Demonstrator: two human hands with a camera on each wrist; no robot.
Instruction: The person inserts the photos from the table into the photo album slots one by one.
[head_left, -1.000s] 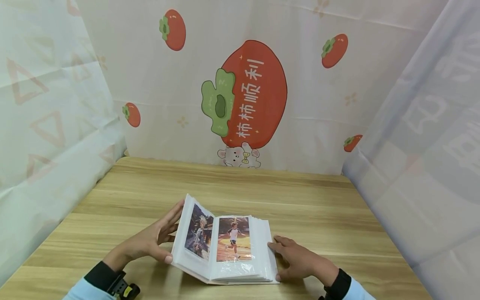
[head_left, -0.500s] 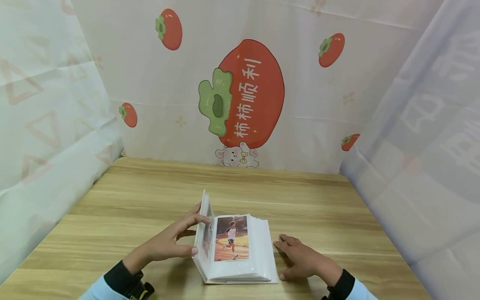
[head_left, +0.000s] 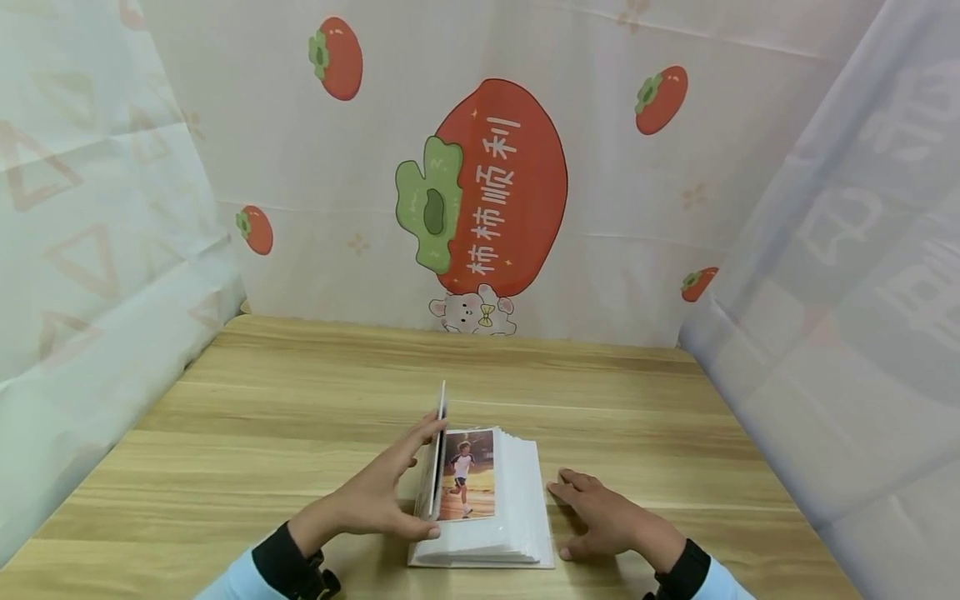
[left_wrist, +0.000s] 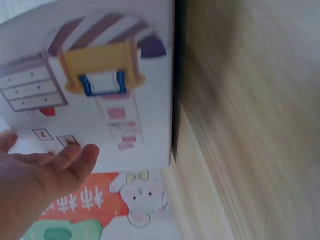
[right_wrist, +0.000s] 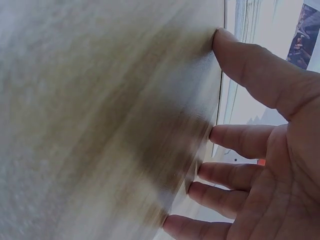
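Note:
A small white photo album (head_left: 517,500) lies on the wooden table in the head view, its right-hand pages flat. A photo of a running person (head_left: 465,479) shows in the top sleeve. The album's front cover (left_wrist: 150,110) stands almost upright, with a cartoon house and drawers printed outside. My left hand (head_left: 375,492) is at its left, straight fingers against the outer face and thumb extended near the lower edge. Just right of the album, my right hand (head_left: 611,521) rests its spread fingertips on the table, holding nothing.
The wooden table (head_left: 315,358) reaches back to a white cloth (head_left: 600,275) printed with red persimmons and a small bear. Fabric walls (head_left: 90,275) enclose the left and right sides.
My left hand has moved right and swung the cover from leaning left to nearly upright, hiding its inner photo. My right hand has come slightly off the album's edge onto the table.

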